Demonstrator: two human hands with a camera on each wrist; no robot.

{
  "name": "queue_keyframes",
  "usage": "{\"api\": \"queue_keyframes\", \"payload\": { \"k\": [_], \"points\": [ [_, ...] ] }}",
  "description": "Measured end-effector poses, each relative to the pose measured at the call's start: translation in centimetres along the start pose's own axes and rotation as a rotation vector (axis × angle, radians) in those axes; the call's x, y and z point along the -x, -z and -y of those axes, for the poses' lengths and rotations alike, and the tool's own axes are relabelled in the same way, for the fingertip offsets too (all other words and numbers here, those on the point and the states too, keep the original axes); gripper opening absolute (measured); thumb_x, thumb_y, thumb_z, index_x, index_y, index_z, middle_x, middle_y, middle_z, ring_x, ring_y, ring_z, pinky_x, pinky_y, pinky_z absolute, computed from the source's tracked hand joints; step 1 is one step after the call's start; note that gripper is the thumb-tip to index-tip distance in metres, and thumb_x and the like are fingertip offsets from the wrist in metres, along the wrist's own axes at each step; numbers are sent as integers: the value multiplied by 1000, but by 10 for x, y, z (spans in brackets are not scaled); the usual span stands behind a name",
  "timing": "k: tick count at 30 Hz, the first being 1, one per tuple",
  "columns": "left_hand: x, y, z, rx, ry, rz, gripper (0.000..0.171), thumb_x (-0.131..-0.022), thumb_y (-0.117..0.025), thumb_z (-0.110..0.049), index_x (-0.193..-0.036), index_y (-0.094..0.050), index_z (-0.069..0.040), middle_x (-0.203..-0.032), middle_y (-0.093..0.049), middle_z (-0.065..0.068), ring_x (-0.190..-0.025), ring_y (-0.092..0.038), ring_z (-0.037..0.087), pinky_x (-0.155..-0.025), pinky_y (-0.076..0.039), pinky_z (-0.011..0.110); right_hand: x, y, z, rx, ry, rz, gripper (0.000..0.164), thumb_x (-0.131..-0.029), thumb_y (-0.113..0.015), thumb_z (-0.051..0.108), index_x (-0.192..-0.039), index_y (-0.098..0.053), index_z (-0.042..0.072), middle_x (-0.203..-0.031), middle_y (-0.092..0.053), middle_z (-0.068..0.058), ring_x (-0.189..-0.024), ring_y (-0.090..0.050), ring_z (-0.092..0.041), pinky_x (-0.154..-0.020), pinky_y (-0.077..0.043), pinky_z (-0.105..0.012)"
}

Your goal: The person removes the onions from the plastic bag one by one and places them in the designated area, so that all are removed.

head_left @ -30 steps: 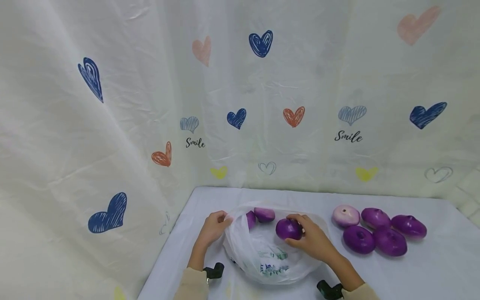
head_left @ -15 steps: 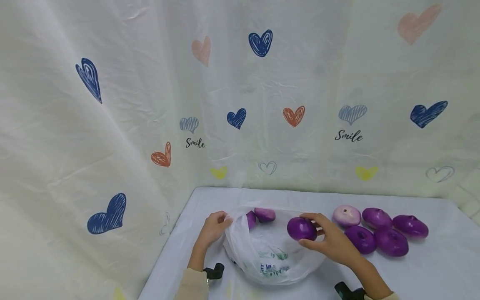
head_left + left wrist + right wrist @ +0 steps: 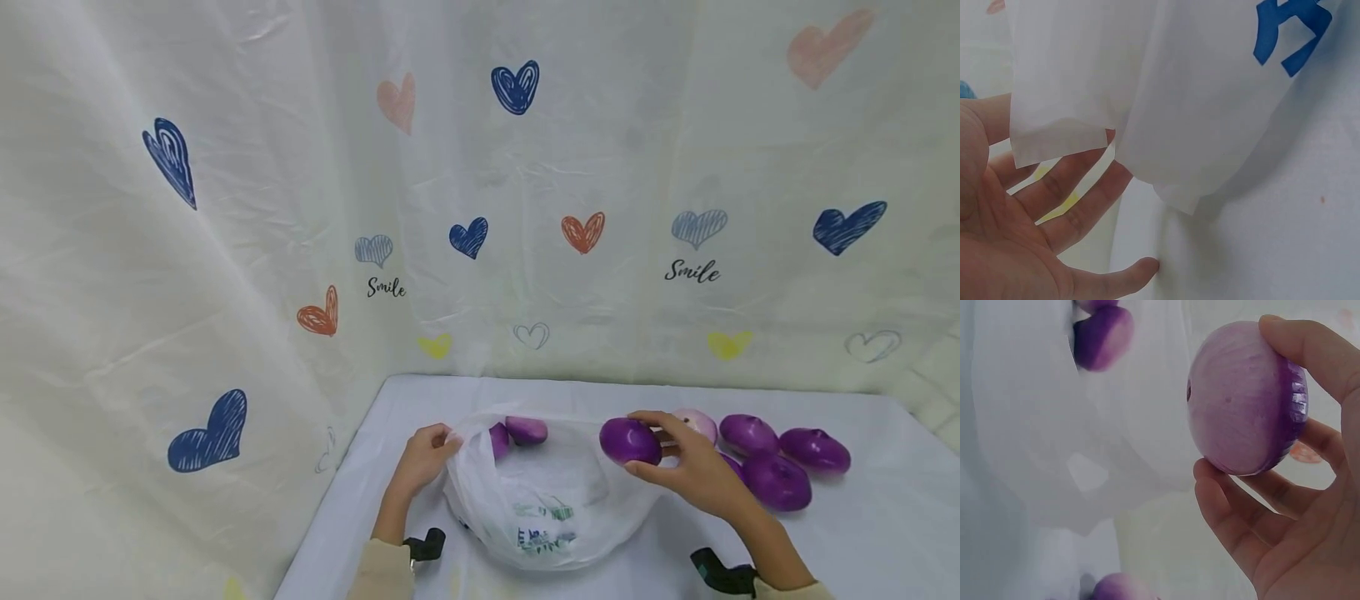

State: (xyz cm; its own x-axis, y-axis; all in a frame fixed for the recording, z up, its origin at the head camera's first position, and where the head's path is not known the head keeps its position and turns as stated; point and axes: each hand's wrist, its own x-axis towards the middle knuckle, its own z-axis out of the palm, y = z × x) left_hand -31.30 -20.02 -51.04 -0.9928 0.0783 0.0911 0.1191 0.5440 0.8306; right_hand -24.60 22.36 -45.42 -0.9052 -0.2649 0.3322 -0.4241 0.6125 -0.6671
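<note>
My right hand (image 3: 693, 467) grips a purple onion (image 3: 630, 442) between thumb and fingers, above the right edge of a white plastic bag (image 3: 592, 517). In the right wrist view the pale underside of that onion (image 3: 1238, 400) shows, with a small dark hole at its side. My left hand (image 3: 423, 458) pinches the left rim of the bag; in the left wrist view the plastic (image 3: 1197, 112) covers part of the fingers. Inside the open bag lie two onions (image 3: 527, 431), the left one partly hidden by the rim.
Right of the bag a group of several onions (image 3: 776, 482) lies on the white-covered table (image 3: 885, 533); my right hand hides some of them partly. A pale pink onion (image 3: 697, 423) is among them. Behind hangs a white curtain (image 3: 622, 150) printed with hearts.
My right hand has drawn the onion rightward, from over the middle of the bag to above its right edge. My left hand has kept its hold on the rim.
</note>
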Motion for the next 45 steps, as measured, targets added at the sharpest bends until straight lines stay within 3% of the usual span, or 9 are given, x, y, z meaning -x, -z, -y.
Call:
{"api": "queue_keyframes", "payload": {
  "k": [8,16,19,26,30,33,34,39,45],
  "points": [
    [-1,1,2,-5,4,0,18,-98,-68,-30,-97,-70,-12,-93,-71,4,-81,-57,18,-71,-46,33,3,13,-13,13,-58,-16,64,-89,-80,33,-145,-52,19,-137,-60,-17,-114,-65,-25,-87,-56,-27],
    [1,0,1,-6,10,5,18,-98,-68,-30,-98,-70,-12,-94,-71,5,-82,-57,19,-71,-46,33,7,26,-24,31,-119,-27,66,-92,-77,36,-148,-47,18,-139,-56,-20,-116,-62,-42,-81,-57,-32],
    [1,0,1,-7,10,5,18,-98,-68,-30,-98,-70,-11,-93,-70,5,-81,-57,19,-70,-46,33,9,33,-27,38,-138,-38,67,-92,-76,37,-149,-46,17,-140,-55,-20,-115,-62,-36,-80,-55,-25],
    [2,0,1,1,11,6,19,-99,-67,-30,-98,-70,-11,-95,-71,5,-83,-58,19,-71,-46,33,15,54,-39,38,-175,-66,69,-92,-77,35,-150,-44,15,-143,-53,-26,-104,-57,3,-76,-52,-17],
    [1,0,1,-1,9,5,19,-99,-67,-31,-98,-70,-11,-95,-72,5,-83,-58,19,-72,-46,33,19,64,-48,34,-214,-76,73,-94,-75,35,-153,-40,10,-146,-48,-30,-114,-64,-24,-74,-50,-15],
    [1,0,1,-3,6,5,19,-99,-67,-30,-97,-70,-11,-94,-72,5,-82,-57,19,-71,-46,33,22,73,-55,60,-242,-79,76,-94,-74,37,-154,-36,8,-147,-44,-33,-121,-55,-55,-76,-55,-28],
    [1,0,1,-3,5,4,19,-99,-67,-30,-97,-70,-11,-94,-72,5,-82,-57,19,-71,-46,33,24,75,-57,72,-252,-80,77,-94,-74,38,-154,-35,8,-148,-43,-33,-122,-53,-57,-79,-57,-36],
    [1,0,1,-1,1,1,18,-99,-67,-29,-96,-69,-11,-91,-70,4,-80,-56,18,-70,-45,33,30,89,-68,78,-307,-82,82,-95,-72,42,-157,-29,9,-151,-36,-35,-125,-46,-61,-83,-52,-67],
    [1,0,0,3,1,-3,19,-99,-67,-29,-96,-69,-11,-87,-67,3,-78,-55,18,-69,-45,33,39,103,-85,92,-362,-118,86,-96,-69,45,-159,-24,8,-151,-33,-39,-123,-43,-63,-80,-48,-74]
  ]
}}
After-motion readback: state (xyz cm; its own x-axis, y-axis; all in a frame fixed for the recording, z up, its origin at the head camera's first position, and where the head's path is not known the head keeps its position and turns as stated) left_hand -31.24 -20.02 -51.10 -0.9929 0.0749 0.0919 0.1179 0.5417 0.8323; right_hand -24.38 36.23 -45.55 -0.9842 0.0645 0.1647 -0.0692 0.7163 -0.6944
